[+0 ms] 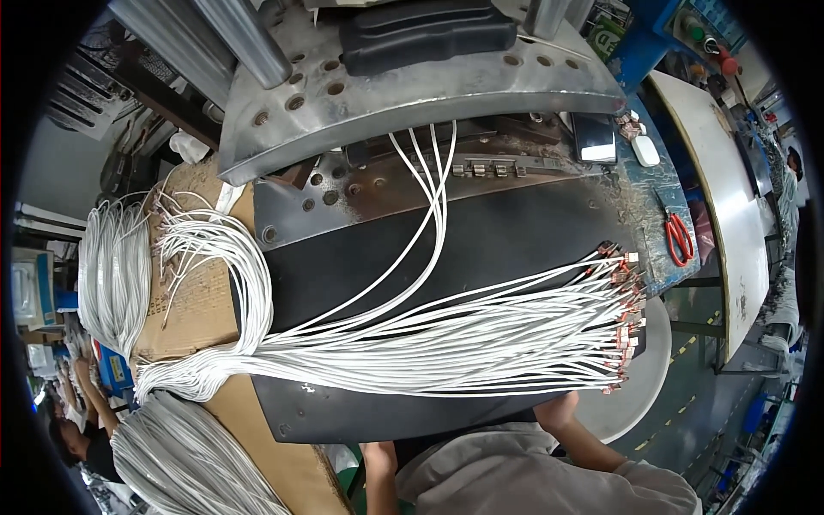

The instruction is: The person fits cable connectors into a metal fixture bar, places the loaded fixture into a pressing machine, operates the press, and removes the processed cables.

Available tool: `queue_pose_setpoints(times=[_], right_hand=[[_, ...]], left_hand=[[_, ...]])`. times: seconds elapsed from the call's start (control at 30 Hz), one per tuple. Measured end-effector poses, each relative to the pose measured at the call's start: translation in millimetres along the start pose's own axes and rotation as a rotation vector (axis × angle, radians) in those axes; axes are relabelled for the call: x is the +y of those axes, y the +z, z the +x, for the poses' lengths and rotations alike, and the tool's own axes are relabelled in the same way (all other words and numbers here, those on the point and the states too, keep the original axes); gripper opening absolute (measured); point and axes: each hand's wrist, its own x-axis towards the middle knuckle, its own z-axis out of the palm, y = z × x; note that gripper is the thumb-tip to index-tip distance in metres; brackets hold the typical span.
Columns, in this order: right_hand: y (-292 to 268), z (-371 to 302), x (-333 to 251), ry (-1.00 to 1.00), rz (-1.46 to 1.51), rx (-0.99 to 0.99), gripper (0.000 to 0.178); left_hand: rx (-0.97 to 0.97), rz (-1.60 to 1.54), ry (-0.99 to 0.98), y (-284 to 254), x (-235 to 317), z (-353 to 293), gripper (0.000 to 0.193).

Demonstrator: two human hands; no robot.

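A fanned bundle of white cables (429,352) lies across the black board (515,240) in the middle of the frame, connectors (631,335) to the right. At the board's near edge, lower centre, are the left hand (379,459) and the right hand (556,410); their fingers are hidden, so I cannot tell how open they are or whether they grip anything. Four strands run up beneath the thick metal plate (421,107); tilting the board could tug or snag them, and loose connectors might slide off the right edge, towards the round stool (657,343).
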Motion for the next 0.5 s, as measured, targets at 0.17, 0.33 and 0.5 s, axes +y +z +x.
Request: queue_pose_setpoints(times=[0.17, 0.33, 0.5], right_hand=[[10.6, 5.3, -6.3, 0.075, 0.018, -0.048, 0.063], [9.7, 9.8, -6.5, 0.117, 0.001, -0.089, 0.065], [72.1, 13.2, -36.8, 0.371, 0.234, -0.073, 0.059]], left_hand=[[-0.054, -0.045, 0.010, 8.0, 5.4, 0.2, 0.051], [-0.057, -0.037, 0.014, 10.9, 9.1, 2.1, 0.050], [-0.037, -0.015, -0.016, 13.5, 37.7, -3.4, 0.046]])
